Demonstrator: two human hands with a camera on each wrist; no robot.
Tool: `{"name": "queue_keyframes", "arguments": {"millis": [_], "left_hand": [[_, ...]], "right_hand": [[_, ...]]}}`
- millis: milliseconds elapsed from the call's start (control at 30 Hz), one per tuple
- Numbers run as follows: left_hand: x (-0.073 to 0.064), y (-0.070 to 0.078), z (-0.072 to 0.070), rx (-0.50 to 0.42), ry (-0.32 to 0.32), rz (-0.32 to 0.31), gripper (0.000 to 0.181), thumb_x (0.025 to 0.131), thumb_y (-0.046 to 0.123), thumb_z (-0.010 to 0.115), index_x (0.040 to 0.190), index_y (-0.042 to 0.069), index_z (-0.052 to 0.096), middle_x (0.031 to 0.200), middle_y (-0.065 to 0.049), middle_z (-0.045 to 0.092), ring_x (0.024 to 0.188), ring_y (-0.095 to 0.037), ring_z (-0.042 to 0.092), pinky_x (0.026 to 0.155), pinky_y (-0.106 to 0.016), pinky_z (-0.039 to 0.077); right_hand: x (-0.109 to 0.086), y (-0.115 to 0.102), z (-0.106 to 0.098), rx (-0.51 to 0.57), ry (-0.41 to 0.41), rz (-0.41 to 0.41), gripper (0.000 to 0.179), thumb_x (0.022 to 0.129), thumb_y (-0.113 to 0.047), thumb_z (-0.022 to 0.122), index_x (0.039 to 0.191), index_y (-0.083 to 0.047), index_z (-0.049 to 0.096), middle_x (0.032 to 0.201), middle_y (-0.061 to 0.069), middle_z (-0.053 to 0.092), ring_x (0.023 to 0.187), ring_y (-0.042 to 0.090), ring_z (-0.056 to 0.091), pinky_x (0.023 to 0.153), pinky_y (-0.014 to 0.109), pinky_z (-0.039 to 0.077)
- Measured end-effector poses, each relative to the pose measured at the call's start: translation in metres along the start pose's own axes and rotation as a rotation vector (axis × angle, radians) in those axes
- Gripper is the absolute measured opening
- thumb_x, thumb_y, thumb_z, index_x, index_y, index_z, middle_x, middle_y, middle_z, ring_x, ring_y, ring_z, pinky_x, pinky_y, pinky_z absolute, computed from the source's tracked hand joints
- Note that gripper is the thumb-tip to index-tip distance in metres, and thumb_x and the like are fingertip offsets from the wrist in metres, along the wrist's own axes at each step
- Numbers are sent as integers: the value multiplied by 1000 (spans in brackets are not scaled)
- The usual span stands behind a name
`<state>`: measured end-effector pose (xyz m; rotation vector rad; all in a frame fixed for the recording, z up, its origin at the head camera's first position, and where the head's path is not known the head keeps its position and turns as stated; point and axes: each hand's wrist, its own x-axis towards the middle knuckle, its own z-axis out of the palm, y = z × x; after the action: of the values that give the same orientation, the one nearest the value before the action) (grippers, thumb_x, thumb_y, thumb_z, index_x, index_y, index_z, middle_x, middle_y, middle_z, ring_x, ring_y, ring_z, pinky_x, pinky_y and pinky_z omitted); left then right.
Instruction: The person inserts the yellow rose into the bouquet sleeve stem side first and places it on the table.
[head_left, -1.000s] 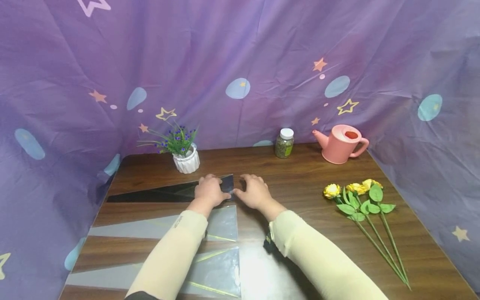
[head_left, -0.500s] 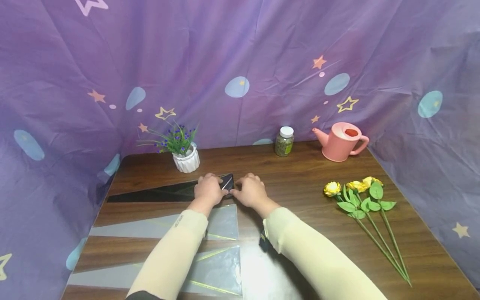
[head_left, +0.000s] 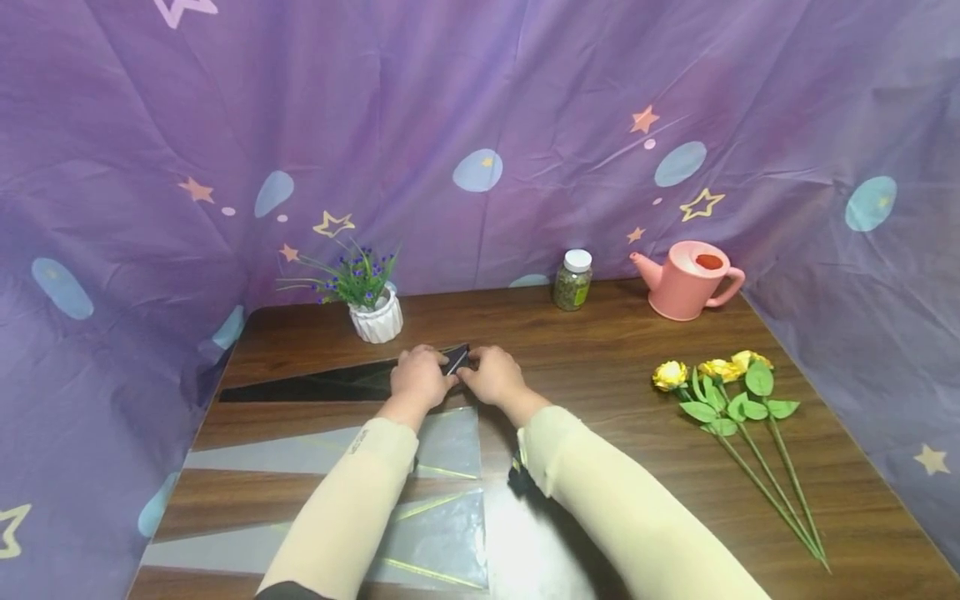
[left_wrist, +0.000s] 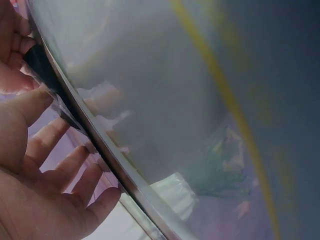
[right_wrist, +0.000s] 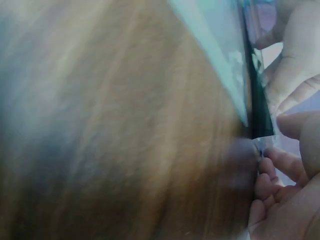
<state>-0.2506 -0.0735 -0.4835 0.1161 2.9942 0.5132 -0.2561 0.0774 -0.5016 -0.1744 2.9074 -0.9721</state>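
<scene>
A long black tapered plastic flower sleeve (head_left: 307,386) lies across the table, its wide end to the right. My left hand (head_left: 420,379) rests over that end, thumb and index fingertip at the film's edge. From the right, my right hand (head_left: 493,375) pinches the sleeve's end corner between thumb and fingers. Between the hands the black film is raised into a fold with a bright edge. In the right wrist view, a bit of clear film (right_wrist: 265,143) shows at the right fingertips. Two clear tapered sleeves with yellow lines, a nearer one (head_left: 442,542) and a middle one (head_left: 453,442), lie closer to me.
Three yellow artificial roses (head_left: 720,375) lie on the right of the wooden table (head_left: 600,367). At the back stand a potted plant (head_left: 377,319), a white-capped jar (head_left: 573,282) and a pink watering can (head_left: 686,282). A purple curtain (head_left: 420,117) hangs behind.
My right hand has moved slightly left toward my left hand. The sleeve's right end has risen into a fold between them. My left hand has stayed nearly in place.
</scene>
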Motion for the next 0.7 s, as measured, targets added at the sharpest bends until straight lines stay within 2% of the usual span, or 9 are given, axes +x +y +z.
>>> {"name": "queue_keyframes", "arguments": {"millis": [267, 400, 500, 567, 700], "left_hand": [[0, 0, 0, -54, -2, -8, 51, 95, 47, 77, 133, 14, 74, 151, -11, 59, 128, -40, 54, 101, -55, 49], [1, 3, -3, -130, -23, -4, 50, 97, 41, 72, 134, 7, 72, 152, -17, 57, 131, -44, 53, 105, -56, 47], [2, 5, -5, -201, -33, 8, 42, 101, 31, 64, 132, 4, 73, 145, -18, 63, 130, -44, 55, 109, -53, 44], [3, 6, -7, -255, -28, 0, 37, 104, 25, 59, 130, 3, 73, 140, -17, 67, 130, -44, 57, 111, -51, 43], [0, 11, -12, -388, -8, -41, 36, 109, 26, 52, 126, 1, 72, 132, -18, 71, 127, -41, 61, 110, -51, 46]], "right_hand": [[0, -2, -7, 117, -6, 43, 15, 96, -22, 73, 102, -8, 78, 101, 6, 77, 100, 27, 70, 91, 48, 54], [0, -1, -7, 169, 18, 43, 12, 97, -19, 71, 98, -10, 78, 98, 5, 76, 96, 25, 68, 90, 49, 53], [-1, 0, -4, 241, 43, 14, 11, 99, -15, 70, 99, -7, 78, 98, 7, 77, 94, 25, 68, 89, 47, 53], [-2, 0, -3, 295, 57, -24, 10, 99, -11, 71, 100, -5, 78, 101, 9, 78, 98, 27, 69, 92, 47, 54], [-5, -3, -1, 364, 59, -105, 10, 98, -7, 70, 101, 0, 77, 106, 13, 78, 108, 31, 69, 98, 47, 54]]}}
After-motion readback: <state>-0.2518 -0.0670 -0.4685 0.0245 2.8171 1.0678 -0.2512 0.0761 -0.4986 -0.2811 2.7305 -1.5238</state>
